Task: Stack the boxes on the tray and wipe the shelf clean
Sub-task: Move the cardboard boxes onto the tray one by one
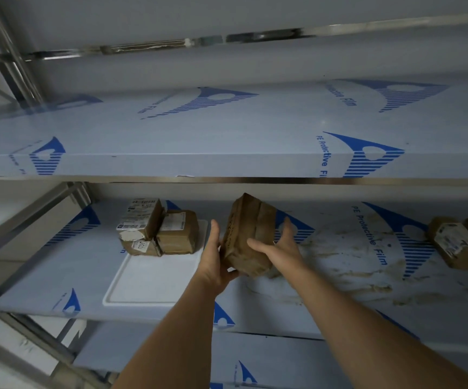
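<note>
Cardboard box [248,234] mid-carry, clamped between both hands, tilted, raised off the shelf [339,282] just right of the tray [148,279].
Left hand [216,261] is flat against its left face, fingers straight; right hand [279,249] cups the right side, thumb on the near face, fingers spread and curled over. Three boxes [158,230] already stacked at the tray's far end; more boxes [457,242] wait far right. Suggest: level it first, keep both palms squeezing, land it on bare tray near the stack, flush to it. Brown smears [348,265] cover the shelf's right half, so wiping isn't started, I'd say.
</note>
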